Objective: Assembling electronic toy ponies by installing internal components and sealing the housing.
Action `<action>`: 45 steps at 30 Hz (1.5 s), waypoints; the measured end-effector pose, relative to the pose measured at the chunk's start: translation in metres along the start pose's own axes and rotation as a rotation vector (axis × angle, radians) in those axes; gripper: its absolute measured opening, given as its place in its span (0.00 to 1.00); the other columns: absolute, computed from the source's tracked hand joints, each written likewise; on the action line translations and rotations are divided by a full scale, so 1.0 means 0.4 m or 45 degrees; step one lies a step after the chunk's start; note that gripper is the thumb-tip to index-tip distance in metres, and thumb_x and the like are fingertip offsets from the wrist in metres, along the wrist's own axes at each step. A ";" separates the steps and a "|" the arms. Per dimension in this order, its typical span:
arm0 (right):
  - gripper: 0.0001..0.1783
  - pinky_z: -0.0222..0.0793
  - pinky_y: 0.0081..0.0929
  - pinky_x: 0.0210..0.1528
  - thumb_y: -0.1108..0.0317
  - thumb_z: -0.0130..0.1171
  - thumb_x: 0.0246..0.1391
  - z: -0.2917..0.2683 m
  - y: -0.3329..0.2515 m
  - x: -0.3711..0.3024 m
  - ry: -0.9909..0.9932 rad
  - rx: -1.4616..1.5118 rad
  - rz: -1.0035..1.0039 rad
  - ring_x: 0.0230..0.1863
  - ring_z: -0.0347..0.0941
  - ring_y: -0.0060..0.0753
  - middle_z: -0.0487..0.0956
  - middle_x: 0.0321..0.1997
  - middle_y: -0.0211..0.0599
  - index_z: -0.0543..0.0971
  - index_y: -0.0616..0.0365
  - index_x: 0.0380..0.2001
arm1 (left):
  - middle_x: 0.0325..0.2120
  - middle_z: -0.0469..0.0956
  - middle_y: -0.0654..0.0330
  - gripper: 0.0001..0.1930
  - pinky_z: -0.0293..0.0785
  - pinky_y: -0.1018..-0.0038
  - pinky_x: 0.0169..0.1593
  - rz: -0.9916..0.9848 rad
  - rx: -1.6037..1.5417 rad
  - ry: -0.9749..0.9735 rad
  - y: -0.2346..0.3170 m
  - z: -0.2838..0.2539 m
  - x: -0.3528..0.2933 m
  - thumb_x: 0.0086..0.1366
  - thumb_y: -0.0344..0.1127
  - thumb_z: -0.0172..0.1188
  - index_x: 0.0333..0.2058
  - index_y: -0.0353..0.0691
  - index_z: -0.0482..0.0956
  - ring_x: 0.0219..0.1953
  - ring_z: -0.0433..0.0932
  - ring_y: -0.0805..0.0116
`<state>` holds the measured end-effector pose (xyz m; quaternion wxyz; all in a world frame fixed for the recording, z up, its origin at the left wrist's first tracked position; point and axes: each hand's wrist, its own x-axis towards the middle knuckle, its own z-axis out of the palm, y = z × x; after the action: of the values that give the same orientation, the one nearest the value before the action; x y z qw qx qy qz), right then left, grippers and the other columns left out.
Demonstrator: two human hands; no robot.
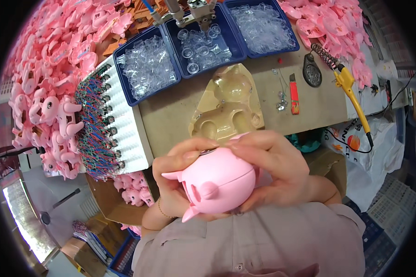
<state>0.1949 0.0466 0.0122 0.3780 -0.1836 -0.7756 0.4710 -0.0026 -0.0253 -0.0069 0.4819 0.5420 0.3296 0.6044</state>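
A pink plastic toy animal body (219,182), rounded with small pointed ears and a seam line, is held close to my chest. My left hand (175,166) wraps round its left side, thumb near a dark eye spot on top. My right hand (277,166) grips the other side, fingertips pressed on its upper surface. Just beyond my hands lies a tan moulded holding fixture (229,104) with hollows shaped for parts; nothing pink sits in it. The toy's underside is hidden by my hands.
Blue bins (149,64) of clear plastic pieces stand at the back below a metal press head (201,11). Wired parts (99,124) lie on white foam at left, beside heaped pink shells (55,55). A red cutter (294,94) and a yellow electric screwdriver (351,90) lie at right.
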 end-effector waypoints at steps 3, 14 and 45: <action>0.42 0.67 0.35 0.49 0.49 0.68 0.38 -0.004 -0.010 -0.004 -0.050 0.027 -0.013 0.49 0.70 0.45 0.72 0.49 0.48 0.71 0.70 0.50 | 0.48 0.66 0.38 0.44 0.74 0.62 0.47 -0.157 -0.077 0.008 0.007 0.005 0.002 0.35 0.34 0.79 0.50 0.44 0.60 0.47 0.72 0.50; 0.32 0.65 0.26 0.50 0.47 0.45 0.61 0.020 0.055 0.083 0.110 0.147 -0.029 0.46 0.70 0.33 0.71 0.46 0.41 0.64 0.66 0.54 | 0.47 0.64 0.50 0.43 0.66 0.64 0.53 -0.026 0.497 0.163 -0.003 0.025 0.101 0.34 0.39 0.79 0.50 0.39 0.64 0.51 0.66 0.58; 0.23 0.67 0.26 0.43 0.56 0.45 0.61 -0.050 0.003 0.146 0.212 0.145 0.361 0.41 0.72 0.34 0.75 0.40 0.46 0.76 0.71 0.34 | 0.43 0.76 0.57 0.31 0.70 0.66 0.52 -0.360 0.840 -0.188 -0.116 0.006 0.047 0.44 0.48 0.70 0.47 0.42 0.75 0.46 0.74 0.56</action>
<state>0.1722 0.0965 0.0406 0.3806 -0.3076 -0.6800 0.5461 0.0110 0.0067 -0.0429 0.3824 0.6594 0.5430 0.3522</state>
